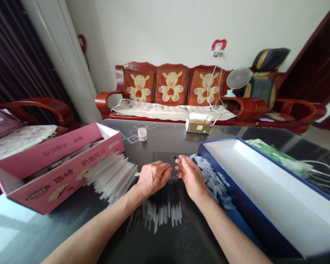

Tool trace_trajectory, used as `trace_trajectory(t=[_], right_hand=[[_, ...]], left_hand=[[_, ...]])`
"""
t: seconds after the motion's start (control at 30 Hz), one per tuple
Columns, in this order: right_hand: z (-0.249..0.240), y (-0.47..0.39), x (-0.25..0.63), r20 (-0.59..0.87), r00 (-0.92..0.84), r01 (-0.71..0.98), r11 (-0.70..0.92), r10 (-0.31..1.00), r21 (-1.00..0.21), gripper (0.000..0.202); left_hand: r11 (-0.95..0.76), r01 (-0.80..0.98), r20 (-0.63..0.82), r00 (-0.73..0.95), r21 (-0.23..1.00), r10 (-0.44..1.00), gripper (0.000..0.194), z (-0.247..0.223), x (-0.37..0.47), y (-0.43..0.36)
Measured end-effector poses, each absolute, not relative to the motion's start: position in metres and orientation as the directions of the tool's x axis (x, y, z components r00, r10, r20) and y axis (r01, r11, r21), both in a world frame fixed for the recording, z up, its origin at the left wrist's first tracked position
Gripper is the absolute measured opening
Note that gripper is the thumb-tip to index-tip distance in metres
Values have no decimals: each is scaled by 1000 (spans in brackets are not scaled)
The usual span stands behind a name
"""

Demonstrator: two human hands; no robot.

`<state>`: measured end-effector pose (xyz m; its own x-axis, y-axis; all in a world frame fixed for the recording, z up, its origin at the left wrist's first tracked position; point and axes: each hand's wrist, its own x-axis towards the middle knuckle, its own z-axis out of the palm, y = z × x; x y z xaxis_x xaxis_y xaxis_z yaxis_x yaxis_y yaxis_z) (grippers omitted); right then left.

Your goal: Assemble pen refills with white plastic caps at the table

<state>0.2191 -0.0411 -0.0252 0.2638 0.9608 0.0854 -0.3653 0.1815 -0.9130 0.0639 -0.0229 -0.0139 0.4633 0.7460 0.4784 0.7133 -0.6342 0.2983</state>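
While the left hand (pixel 153 176) holds a thin dark piece (pixel 175 165) in a closed grip above the bench (pixel 143 251), the right hand (pixel 191 178) curls at its other end, contact unclear. Fingertip work seems in hand, between pale tubes (pixel 114 178) and small pale strips (pixel 213 179); the next move calls for steady alignment.

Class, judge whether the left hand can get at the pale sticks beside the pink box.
Probably yes: the pale sticks lie uncovered, close beside the left hand, though its fingers seem occupied with a thin dark piece.
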Motion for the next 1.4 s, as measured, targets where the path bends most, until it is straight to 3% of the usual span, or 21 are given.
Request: trace_trajectory(t=[0.17,0.37,0.43,0.53,0.63,0.7,0.83,0.97,1.07,1.17,1.2,1.27,1.33,1.4], right_hand=[[-22,-36,229,37,329,-533,218,943,-817,26],[-23,-38,222,-26,316,-508,146,948,-849,27],[-23,-39,222,9,295,-348,116,956,-930,29],[-23,-40,228,168,241,73,155,956,-985,31],[-21,-40,240,419,140,542,285,897,-791,23],[-21,-41,244,458,10,755,293,889,-586,20],[-24,-49,241,293,-123,924,217,948,-314,21],[-24,-54,235,222,-135,961,182,966,-208,22],[-24,-53,234,266,-127,935,205,955,-289,20],[-25,-48,232,411,-4,753,274,911,-599,15],[-26,-45,231,410,77,613,281,909,-738,14],[-27,-41,227,273,208,224,226,939,-948,19],[-28,-39,224,85,220,-135,117,972,-984,28],[-29,-39,222,-12,190,-324,51,982,-945,32]], left_hand=[[-627,715,489,447,308,749,32,-17,61,-18],[-760,599,558,552,250,619,36,-20,63,-20],[-780,586,566,575,219,591,37,-20,64,-20],[-773,608,588,562,183,582,37,-20,64,-19],[-749,636,608,525,184,595,37,-22,62,-16],[-748,630,617,508,210,601,36,-24,62,-14],[-756,591,631,479,283,610,29,-27,61,-13],[-753,582,631,468,307,619,23,-29,61,-12],[-749,586,625,468,310,625,22,-29,61,-12],[-743,592,614,471,312,633,23,-27,61,-14],[-740,597,607,474,311,637,23,-25,62,-15],[-735,605,593,483,307,645,23,-23,63,-17],[-736,603,583,492,308,647,24,-21,63,-19],[-742,594,573,505,312,645,24,-20,64,-21]])
